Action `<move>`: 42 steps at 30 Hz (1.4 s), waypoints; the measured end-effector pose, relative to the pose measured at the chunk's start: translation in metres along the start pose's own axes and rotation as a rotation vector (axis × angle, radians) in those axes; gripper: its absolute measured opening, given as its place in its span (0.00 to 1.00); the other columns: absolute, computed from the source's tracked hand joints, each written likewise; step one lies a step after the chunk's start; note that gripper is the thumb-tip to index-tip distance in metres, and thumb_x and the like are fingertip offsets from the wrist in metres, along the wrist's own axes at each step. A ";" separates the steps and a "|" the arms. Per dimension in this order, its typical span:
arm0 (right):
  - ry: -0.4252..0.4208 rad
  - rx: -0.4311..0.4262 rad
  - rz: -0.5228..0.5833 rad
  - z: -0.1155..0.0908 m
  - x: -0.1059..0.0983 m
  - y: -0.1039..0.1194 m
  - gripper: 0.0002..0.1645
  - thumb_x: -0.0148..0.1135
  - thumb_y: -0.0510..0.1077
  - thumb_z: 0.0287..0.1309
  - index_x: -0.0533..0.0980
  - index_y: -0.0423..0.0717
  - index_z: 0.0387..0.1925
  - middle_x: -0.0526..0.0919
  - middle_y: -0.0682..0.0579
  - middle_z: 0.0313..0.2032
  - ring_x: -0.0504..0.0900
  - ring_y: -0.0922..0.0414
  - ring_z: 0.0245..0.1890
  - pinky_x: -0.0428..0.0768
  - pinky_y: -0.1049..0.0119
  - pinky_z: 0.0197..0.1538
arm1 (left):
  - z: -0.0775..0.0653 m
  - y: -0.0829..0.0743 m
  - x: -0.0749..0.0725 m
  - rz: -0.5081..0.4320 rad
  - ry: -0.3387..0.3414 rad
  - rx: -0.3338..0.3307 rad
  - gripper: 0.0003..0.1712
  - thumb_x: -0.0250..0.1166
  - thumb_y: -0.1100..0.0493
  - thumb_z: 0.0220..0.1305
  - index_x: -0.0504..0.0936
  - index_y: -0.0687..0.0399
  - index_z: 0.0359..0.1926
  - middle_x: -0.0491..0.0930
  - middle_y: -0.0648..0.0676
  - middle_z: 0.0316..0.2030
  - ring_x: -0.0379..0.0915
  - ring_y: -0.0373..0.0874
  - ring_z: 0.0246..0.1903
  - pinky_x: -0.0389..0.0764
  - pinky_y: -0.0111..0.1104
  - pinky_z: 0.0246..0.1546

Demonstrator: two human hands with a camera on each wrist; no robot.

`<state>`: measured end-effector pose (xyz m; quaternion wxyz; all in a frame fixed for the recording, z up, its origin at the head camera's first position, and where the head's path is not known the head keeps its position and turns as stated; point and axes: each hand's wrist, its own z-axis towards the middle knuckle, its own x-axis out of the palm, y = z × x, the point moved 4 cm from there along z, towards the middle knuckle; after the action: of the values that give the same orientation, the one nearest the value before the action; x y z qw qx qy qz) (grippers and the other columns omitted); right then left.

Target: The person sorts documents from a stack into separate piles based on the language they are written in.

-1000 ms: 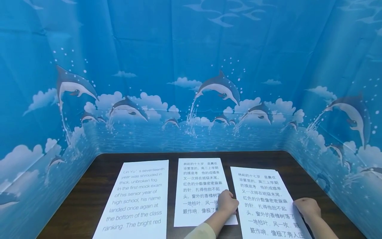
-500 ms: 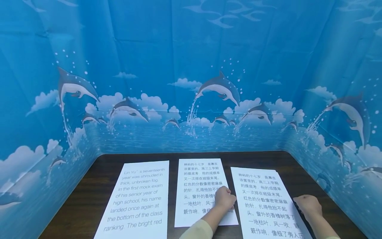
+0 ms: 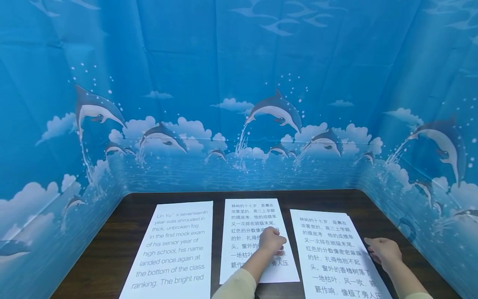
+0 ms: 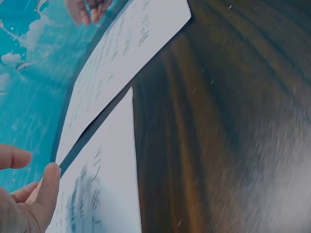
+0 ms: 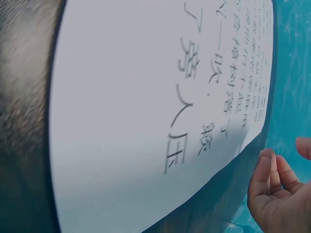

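Note:
My left hand (image 3: 271,241) hovers over or lightly touches the middle printed sheet (image 3: 239,232), covering part of its Chinese text. In the left wrist view, thumb and forefinger of the left hand (image 4: 34,199) stand apart with nothing between them. My right hand (image 3: 384,251) is beside the right edge of the right-hand sheets (image 3: 328,249), its fingers loosely bent. The right wrist view has the right hand (image 5: 277,189) just off the paper's edge, holding nothing. At the right-hand sheets' top right corner, another sheet's edge peeks out.
A sheet with English text (image 3: 171,249) lies on the left of the dark wooden table (image 3: 104,245). Blue dolphin-printed sheeting (image 3: 194,83) encloses the table's back and sides. Narrow gaps separate the papers.
My left hand has moved left and slightly away from me, off the middle sheet's right edge onto its text. The right hand's fingers have loosened beside the right-hand sheets.

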<state>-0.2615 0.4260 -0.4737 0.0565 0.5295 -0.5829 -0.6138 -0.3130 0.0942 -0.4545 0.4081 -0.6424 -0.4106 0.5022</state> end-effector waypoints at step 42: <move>0.338 -0.202 0.041 -0.054 0.059 0.088 0.37 0.56 0.55 0.50 0.61 0.26 0.49 0.72 0.37 0.36 0.74 0.46 0.33 0.72 0.71 0.27 | 0.013 0.024 -0.129 -0.104 -0.129 -0.106 0.23 0.60 0.62 0.50 0.66 0.69 0.47 0.70 0.59 0.32 0.73 0.49 0.27 0.77 0.33 0.23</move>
<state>-0.2966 0.3226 -0.4271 0.2188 0.6047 -0.5110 -0.5704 -0.3437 -0.0328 -0.4396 0.3718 -0.6073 -0.4948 0.4980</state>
